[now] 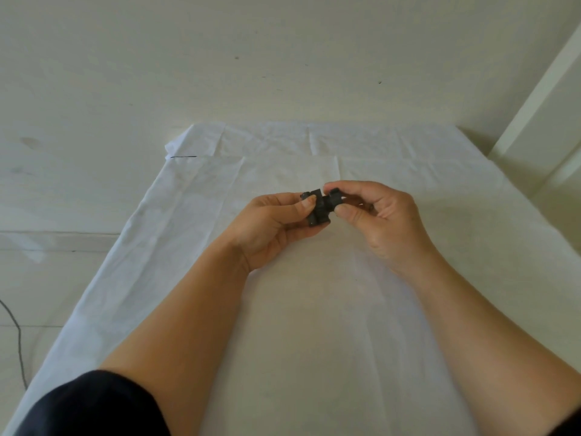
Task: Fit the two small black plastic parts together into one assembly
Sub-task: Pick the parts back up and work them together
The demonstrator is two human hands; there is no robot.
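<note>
both hands hover above the white cloth (pixel 314 309) with the work held between them. the left hand (pixel 270 228) pinches the larger black part (pixel 317 210) between thumb and curled fingers, the part sitting at its fingertips. the right hand (pixel 380 215) pinches the smaller black part (pixel 334 198) between thumb and forefinger, just off its fingertips and touching the larger one. whether they are seated or only butted together is too small to tell. the likely trouble is a skewed entry: if the smaller part goes in tilted, it could jam or pop free. a light fingertip pinch could also let a part slip and drop to the cloth below the hands.
</note>
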